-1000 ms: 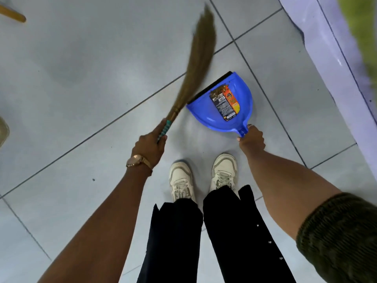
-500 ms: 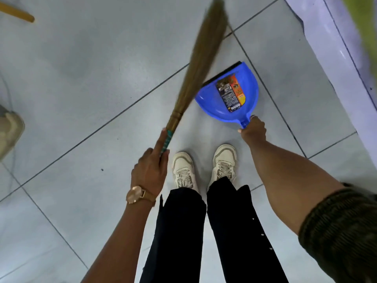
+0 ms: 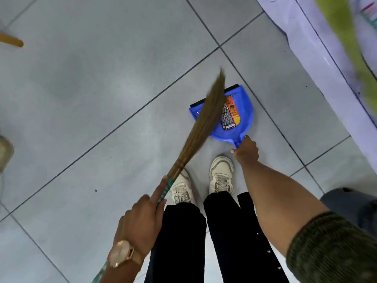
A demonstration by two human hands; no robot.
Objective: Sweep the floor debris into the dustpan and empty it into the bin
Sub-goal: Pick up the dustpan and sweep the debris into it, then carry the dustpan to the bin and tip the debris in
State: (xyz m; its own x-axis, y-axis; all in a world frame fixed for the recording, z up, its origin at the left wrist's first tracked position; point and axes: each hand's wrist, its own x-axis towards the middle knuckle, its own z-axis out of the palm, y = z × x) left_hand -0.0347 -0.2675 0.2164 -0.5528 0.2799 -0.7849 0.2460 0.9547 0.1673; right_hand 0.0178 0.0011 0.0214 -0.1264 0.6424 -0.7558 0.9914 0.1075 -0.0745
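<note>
A blue dustpan [image 3: 245, 111] with a black lip and a paper label lies on the grey tile floor [image 3: 102, 88] just ahead of my feet. My right hand [image 3: 246, 150] grips its short handle. My left hand [image 3: 142, 223], a watch on the wrist, is closed on the teal-wrapped handle of a brown grass broom [image 3: 204, 123]. The broom's bristles slant up to the right and lie across the left half of the dustpan. A few tiny dark specks [image 3: 95, 190] dot the tiles. No bin is identifiable.
A pale purple surface [image 3: 318, 64] with a blurred green thing on it runs along the right. A wooden stick end [image 3: 12, 40] shows at the far left, a beige object [image 3: 5, 152] below it. A dark grey object [image 3: 355, 207] sits at the right. My white shoes [image 3: 221, 174] stand behind the dustpan.
The broom has swung right, from pointing up beside the dustpan's left edge to lying across its mouth. My left hand has drawn back toward me. The dustpan stays in my right hand.
</note>
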